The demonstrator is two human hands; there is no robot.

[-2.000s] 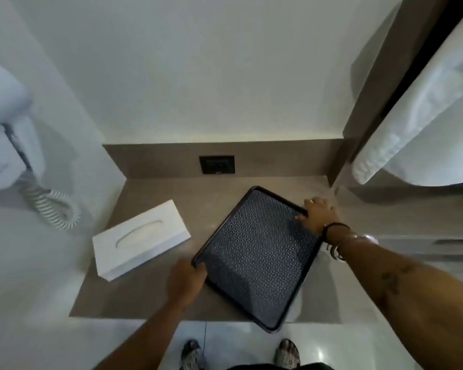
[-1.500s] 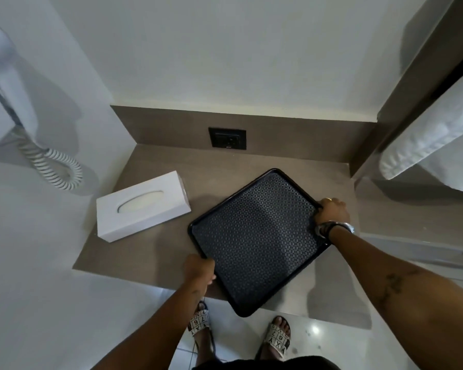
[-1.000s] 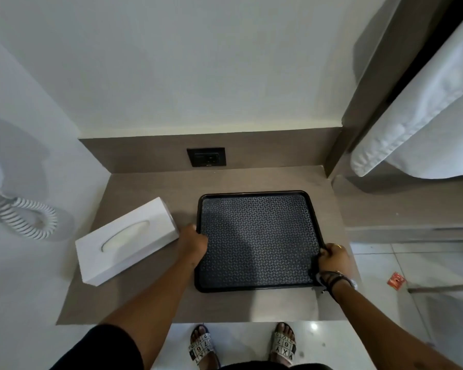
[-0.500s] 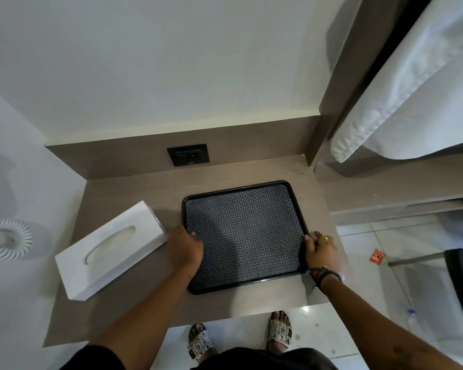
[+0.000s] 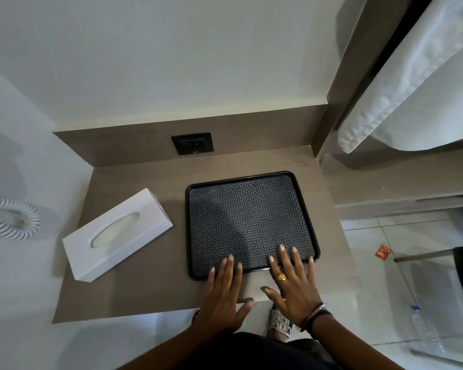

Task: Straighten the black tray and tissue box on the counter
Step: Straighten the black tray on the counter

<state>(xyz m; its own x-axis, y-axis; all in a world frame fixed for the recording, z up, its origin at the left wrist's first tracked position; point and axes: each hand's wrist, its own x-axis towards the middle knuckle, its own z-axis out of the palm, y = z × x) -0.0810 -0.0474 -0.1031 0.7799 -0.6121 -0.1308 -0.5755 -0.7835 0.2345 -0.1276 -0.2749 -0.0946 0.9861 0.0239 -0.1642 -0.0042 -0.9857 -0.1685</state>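
Now squared to the counter (image 5: 134,297) edge, right of centre: black tray (image 5: 247,222), apparently light, rigid, low-rimmed, likely to slide readily; best taken at opposite rims. Left hand (image 5: 222,292) and right hand (image 5: 292,283) flat, fingers spread, fingertips on tray's near rim, nothing clasped. Left of tray, apart from it, askew: tissue box (image 5: 116,235), seemingly light card, crushable; best held by its long sides. Behind tray: wall socket (image 5: 192,143). Contact pressure not discernible; coiled cord (image 5: 11,221) cut off far left.

Gold ring (image 5: 281,277) on right hand (image 5: 294,287); dark and pale bracelets (image 5: 313,315) at wrist; white lettered sandal (image 5: 280,322), frame bottom.
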